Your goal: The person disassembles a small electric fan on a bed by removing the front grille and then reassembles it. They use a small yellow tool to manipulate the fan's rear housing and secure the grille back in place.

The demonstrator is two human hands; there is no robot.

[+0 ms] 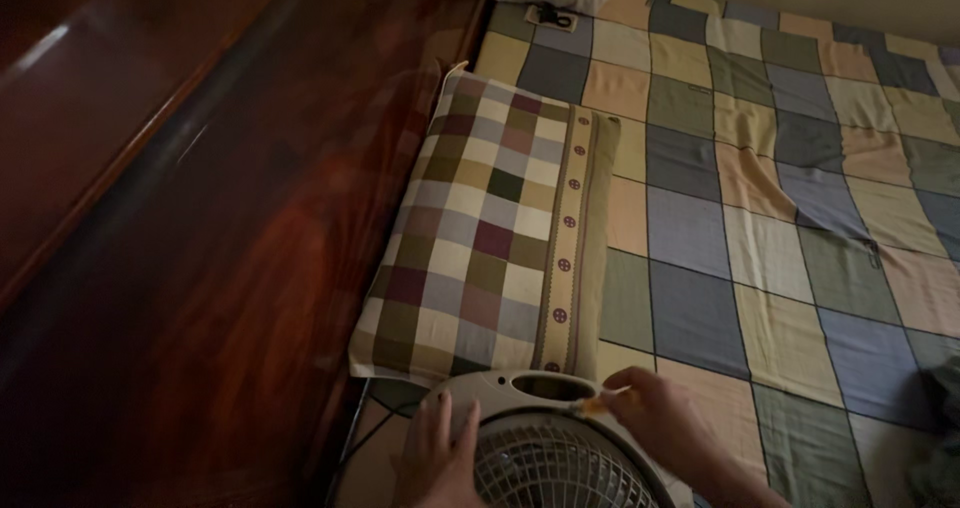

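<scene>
Head view: a pale grey fan (545,438) with a carry handle slot on top stands at 6 o'clock on the bed, its round grille facing the camera. The left hand (437,458) lies flat and open on the fan's housing at 7 o'clock, fingers spread, gripping nothing. The right hand (655,413) at 5 o'clock pinches a small orange-tipped object (598,402) against the fan's top edge; what it is I cannot tell. Just beyond the fan at 12 o'clock lies a checked pillow (485,238), on a patchwork sheet (780,198), beside a dark wooden headboard (200,218)
</scene>
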